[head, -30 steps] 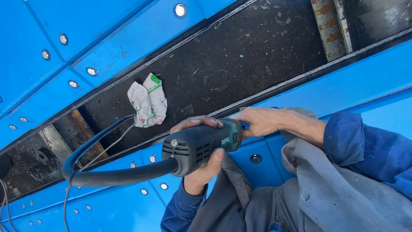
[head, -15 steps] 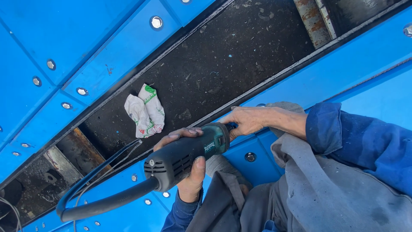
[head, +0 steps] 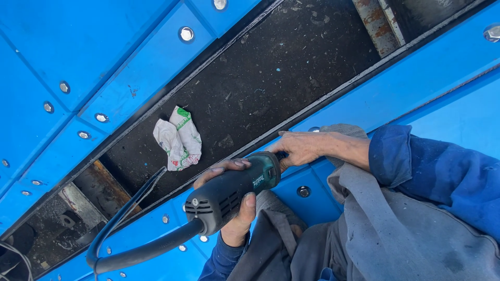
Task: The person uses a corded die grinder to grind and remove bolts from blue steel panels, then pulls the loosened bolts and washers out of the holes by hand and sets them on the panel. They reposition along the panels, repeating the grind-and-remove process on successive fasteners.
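Left hand (head: 234, 208) wrapped tight around angle grinder (head: 234, 190) body; right hand (head: 302, 148) fingers closed at its head, on the blue panel (head: 432, 67) edge. Dark channel (head: 260, 83) beyond is open except a crumpled wrapper (head: 178, 138). Cable (head: 135, 244) trails lower left.

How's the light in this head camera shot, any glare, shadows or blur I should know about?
Head view: hard daylight, blue panels saturated, bolt heads glinting; the dark channel keeps its grit visible; the grinder is sharp in the left hand, the right hand at its front; the frame is tilted, no blur to speak of; the grey trousers cast soft shade.
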